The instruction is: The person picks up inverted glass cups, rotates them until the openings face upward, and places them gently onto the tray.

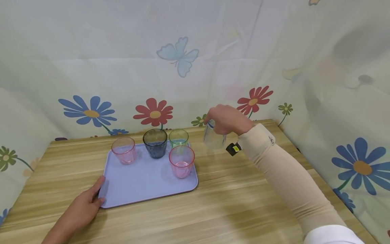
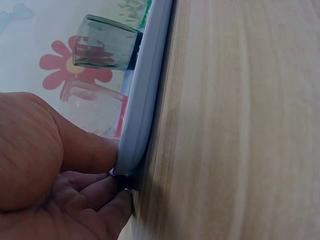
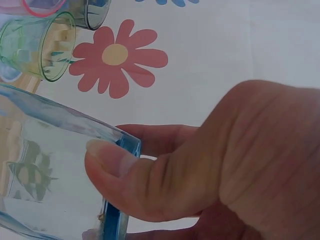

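My left hand (image 1: 83,208) pinches the near left corner of a lavender tray (image 1: 137,189), thumb on the rim and fingers beneath it. In my right hand (image 1: 228,119) is a clear glass (image 1: 214,138), right of the tray. The right wrist view shows the thumb pressed on the glass's wall, beside its thick blue-tinted end (image 3: 114,220). On the tray stand a pale pink cup (image 1: 124,153) at the left, a dark grey cup (image 1: 156,145) at the back, a green cup (image 1: 178,138) at the back right and a brighter pink cup (image 1: 181,164) in front of it.
A black tag with a yellow mark (image 1: 234,148) shows beside the right sleeve (image 1: 286,176). The wooden table (image 1: 170,220) ends at the back and right against a white cloth (image 1: 122,78) printed with flowers and a butterfly.
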`<state>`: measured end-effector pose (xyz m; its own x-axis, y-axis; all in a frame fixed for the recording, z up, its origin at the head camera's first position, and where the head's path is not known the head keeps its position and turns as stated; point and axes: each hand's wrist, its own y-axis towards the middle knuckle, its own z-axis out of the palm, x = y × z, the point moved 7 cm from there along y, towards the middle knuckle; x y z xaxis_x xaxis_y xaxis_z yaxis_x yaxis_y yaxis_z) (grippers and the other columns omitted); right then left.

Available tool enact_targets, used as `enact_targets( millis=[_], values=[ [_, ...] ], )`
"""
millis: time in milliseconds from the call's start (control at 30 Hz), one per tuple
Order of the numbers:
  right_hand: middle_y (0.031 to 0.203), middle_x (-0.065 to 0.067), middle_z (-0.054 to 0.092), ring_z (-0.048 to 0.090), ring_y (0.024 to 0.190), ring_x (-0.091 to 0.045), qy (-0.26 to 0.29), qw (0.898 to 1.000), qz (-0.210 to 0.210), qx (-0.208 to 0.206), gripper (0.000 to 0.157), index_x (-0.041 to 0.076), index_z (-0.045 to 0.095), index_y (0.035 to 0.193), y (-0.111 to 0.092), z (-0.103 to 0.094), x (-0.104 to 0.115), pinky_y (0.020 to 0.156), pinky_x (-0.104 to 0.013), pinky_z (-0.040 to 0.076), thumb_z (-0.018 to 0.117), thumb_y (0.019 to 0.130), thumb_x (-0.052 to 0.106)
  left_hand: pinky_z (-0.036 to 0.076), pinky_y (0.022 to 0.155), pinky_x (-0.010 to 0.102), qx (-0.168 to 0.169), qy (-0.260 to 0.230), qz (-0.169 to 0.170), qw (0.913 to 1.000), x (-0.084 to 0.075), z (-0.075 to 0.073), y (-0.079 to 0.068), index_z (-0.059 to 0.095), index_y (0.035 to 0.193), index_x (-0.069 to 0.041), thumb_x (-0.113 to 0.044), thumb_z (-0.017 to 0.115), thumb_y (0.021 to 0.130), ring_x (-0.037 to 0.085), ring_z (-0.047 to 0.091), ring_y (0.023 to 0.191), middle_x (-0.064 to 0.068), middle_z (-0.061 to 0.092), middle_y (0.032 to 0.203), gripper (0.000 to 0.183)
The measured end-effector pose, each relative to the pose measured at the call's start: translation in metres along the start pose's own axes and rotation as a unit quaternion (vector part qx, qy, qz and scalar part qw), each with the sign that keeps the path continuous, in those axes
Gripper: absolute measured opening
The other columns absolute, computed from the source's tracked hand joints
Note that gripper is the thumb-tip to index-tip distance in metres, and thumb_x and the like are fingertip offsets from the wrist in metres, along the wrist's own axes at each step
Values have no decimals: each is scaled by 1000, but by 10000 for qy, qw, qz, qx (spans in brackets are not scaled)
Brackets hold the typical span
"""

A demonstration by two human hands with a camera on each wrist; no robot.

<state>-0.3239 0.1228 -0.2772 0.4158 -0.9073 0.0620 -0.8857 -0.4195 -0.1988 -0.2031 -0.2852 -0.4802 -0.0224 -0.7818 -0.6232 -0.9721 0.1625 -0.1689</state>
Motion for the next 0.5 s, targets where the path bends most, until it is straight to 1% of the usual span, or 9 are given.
enact_targets(
  millis=[33, 100, 167, 233, 300, 333, 433, 467, 500],
  values=[
    [144, -8, 67, 59, 93, -26, -11, 10000, -6, -12, 57, 19, 75, 130, 0, -1, 1, 53, -27, 35, 55, 84, -8, 15, 128, 46, 1, -4, -1, 10000, 0, 0, 0, 14, 163, 3, -7, 53, 104, 59, 26, 150, 39, 21, 162, 72],
    [143, -7, 67, 60, 93, -27, -6, 10000, -27, -41, 57, 19, 75, 130, 0, -2, 2, 55, -28, 37, 55, 84, -8, 11, 127, 24, -6, -3, -3, 10000, 1, -1, -1, 15, 163, 3, -7, 53, 104, 58, 26, 150, 39, 21, 162, 71],
    [141, -7, 69, 61, 95, -26, -25, 9999, -80, -86, 57, 19, 76, 130, 1, -3, 3, 57, -28, 38, 55, 84, -8, 9, 124, 17, 4, -12, -21, 10000, 1, 0, -1, 15, 163, 3, -8, 53, 104, 58, 26, 150, 38, 21, 163, 71],
    [141, -7, 69, 61, 97, -26, -28, 9999, -105, -118, 57, 19, 76, 129, 1, -4, 5, 58, -29, 40, 55, 84, -8, 11, 126, 23, 8, -28, -24, 10000, 1, 0, 0, 15, 163, 3, -7, 53, 104, 58, 26, 150, 38, 20, 163, 71],
    [141, -7, 69, 62, 98, -27, 15, 9999, -98, -99, 56, 19, 75, 130, 2, -4, 6, 61, -29, 43, 56, 85, -8, 13, 129, 34, 4, -16, -38, 10000, 1, 0, 0, 15, 164, 3, -8, 53, 104, 58, 26, 150, 38, 20, 163, 71],
    [140, -7, 69, 62, 100, -26, 24, 9999, -90, -86, 55, 19, 75, 130, 2, -4, 7, 63, -30, 46, 57, 85, -7, 13, 129, 43, 10, -19, -45, 10000, 1, 0, 1, 14, 164, 2, -8, 53, 104, 58, 25, 150, 38, 20, 163, 72],
    [140, -8, 69, 63, 104, -28, 36, 10000, -67, -48, 54, 19, 75, 131, 4, -4, 8, 73, -33, 54, 59, 86, -6, 12, 127, 22, -38, 8, 18, 10000, 1, 0, 0, 15, 163, 3, -8, 54, 104, 58, 27, 150, 38, 22, 162, 72],
    [139, -8, 69, 63, 106, -27, 31, 10000, -75, -51, 53, 18, 75, 131, 4, -3, 9, 77, -34, 56, 59, 86, -5, 9, 122, 11, -46, 23, 38, 10000, 1, 0, 0, 16, 163, 3, -8, 54, 104, 58, 27, 149, 38, 22, 162, 72],
    [139, -8, 69, 64, 106, -28, 34, 9999, -78, -56, 53, 18, 75, 131, 4, -3, 9, 78, -35, 56, 59, 86, -5, 7, 116, 5, -48, 32, 51, 10000, 1, 0, 0, 16, 163, 3, -8, 54, 104, 58, 28, 149, 39, 23, 162, 72]
  ],
)
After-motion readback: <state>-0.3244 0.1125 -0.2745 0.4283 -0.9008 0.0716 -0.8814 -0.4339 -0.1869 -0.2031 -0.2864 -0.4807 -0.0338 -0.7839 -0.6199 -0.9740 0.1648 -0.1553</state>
